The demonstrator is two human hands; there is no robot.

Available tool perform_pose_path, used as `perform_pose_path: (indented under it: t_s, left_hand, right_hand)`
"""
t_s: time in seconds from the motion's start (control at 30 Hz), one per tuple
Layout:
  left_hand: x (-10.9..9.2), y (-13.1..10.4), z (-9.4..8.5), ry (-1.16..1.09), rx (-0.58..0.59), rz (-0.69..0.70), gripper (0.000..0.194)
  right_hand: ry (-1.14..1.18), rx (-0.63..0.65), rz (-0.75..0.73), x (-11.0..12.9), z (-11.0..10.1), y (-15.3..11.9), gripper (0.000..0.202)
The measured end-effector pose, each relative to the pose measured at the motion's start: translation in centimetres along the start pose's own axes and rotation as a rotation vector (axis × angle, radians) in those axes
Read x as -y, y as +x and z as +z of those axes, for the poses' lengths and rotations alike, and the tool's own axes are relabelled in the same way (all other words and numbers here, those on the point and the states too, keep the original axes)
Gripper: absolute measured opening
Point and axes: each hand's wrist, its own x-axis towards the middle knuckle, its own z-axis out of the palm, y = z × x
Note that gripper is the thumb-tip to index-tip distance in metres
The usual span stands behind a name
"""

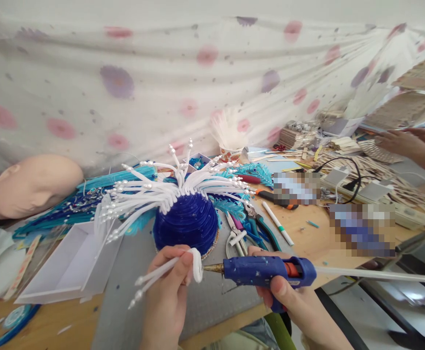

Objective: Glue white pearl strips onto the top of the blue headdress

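Pinched in my left hand (pixel 168 291) is a folded white pipe-cleaner piece (pixel 197 266), its loop facing right and its bead-tipped ends pointing left. My right hand (pixel 289 296) grips a blue glue gun (pixel 259 270) with a long white glue stick (pixel 380 276) out of its back. The gun's metal nozzle (pixel 212 268) is at the white loop; whether they touch I cannot tell. Just beyond my hands stands a dark blue dome-shaped headpiece (pixel 185 226), topped by a fan of white stems (pixel 147 187) with pearl beads. Its lower front edge is partly behind my left hand.
A white tray (pixel 64 267) and a mannequin head (pixel 39 184) are at left. Scissors (pixel 234 238), pliers (pixel 261 226) and a marker (pixel 278 223) lie right of the headpiece. Farther right are a power strip (pixel 398 209), wooden sticks, cords and another person's hands (pixel 402 143).
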Motion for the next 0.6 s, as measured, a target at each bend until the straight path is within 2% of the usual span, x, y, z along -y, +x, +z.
perform_pose_path:
  t_s: [0.2,0.43,0.5,0.6]
  left_hand:
    - [0.4,0.5,-1.1,0.006,0.097,-0.057,0.033]
    - [0.2,0.2,-1.0,-0.024,0.108,-0.117,0.035]
    - [0.0,0.0,-1.0,-0.031,0.118,-0.116,0.035]
    - [-0.2,0.0,-0.8,-0.041,0.064,-0.078,0.036]
  right_hand:
    - [-0.070,0.047,0.024,1.4,0.4,0.3,0.070]
    - [-0.255,0.206,-0.286,0.8,-0.5,1.6,0.062]
    - [-0.328,0.163,-0.340,0.8,-0.5,2.0,0.062]
    - [-0.469,0.039,-0.413,0.9,-0.1,2.5,0.061]
